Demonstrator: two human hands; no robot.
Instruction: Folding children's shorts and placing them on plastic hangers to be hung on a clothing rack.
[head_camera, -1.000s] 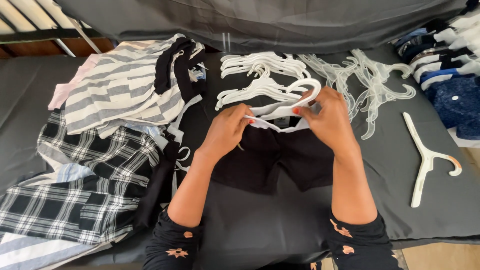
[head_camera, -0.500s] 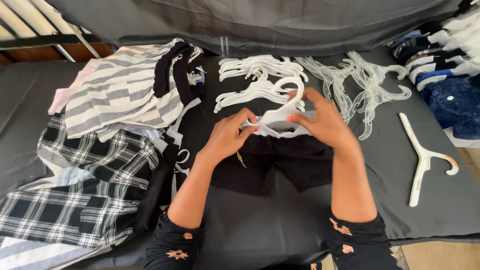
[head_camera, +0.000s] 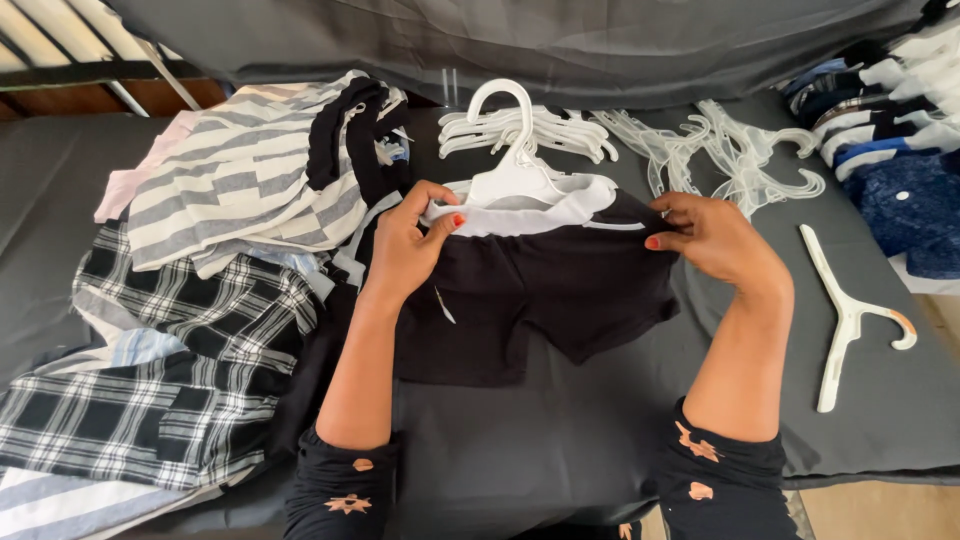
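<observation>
On the counter (head_camera: 880, 420): black shorts (head_camera: 540, 290) (white waistband) on white hanger (head_camera: 515, 150); left hand (head_camera: 405, 245) and right hand (head_camera: 715, 235) pinch the waistband ends.

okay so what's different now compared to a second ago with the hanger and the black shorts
The white hanger has gone into the waistband of the black shorts, and its hook now stands up and away from the person. The left hand and right hand have spread apart from the middle and now pinch the two ends of the waistband. The clothes pile, the loose white hangers and the single hanger at right lie unchanged.
</observation>
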